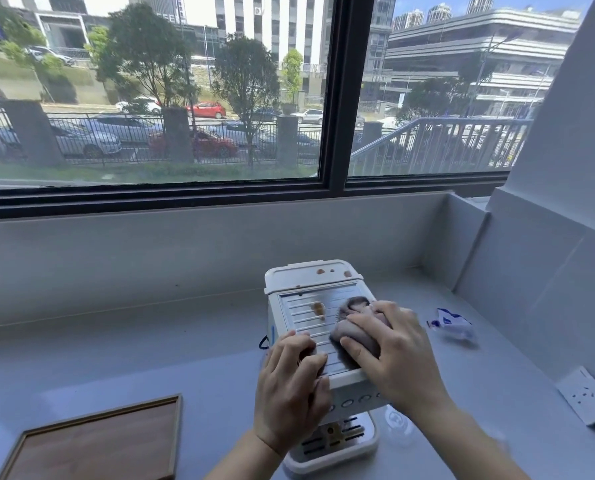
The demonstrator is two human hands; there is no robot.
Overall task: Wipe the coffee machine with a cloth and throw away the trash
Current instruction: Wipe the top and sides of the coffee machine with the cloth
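Observation:
A small white coffee machine (309,282) stands on the grey counter in front of me. Its ribbed top carries a brown smear (318,308), and brown spots (334,271) dot the rear lid. My right hand (393,351) presses a grey cloth (353,320) onto the right side of the ribbed top. My left hand (290,386) grips the machine's front left corner. A crumpled white and blue wrapper (451,323) lies on the counter to the right of the machine.
A wooden tray (95,441) lies at the front left of the counter (150,348). A white wall socket (588,394) sits low on the right wall. A raised ledge and a large window run along the back.

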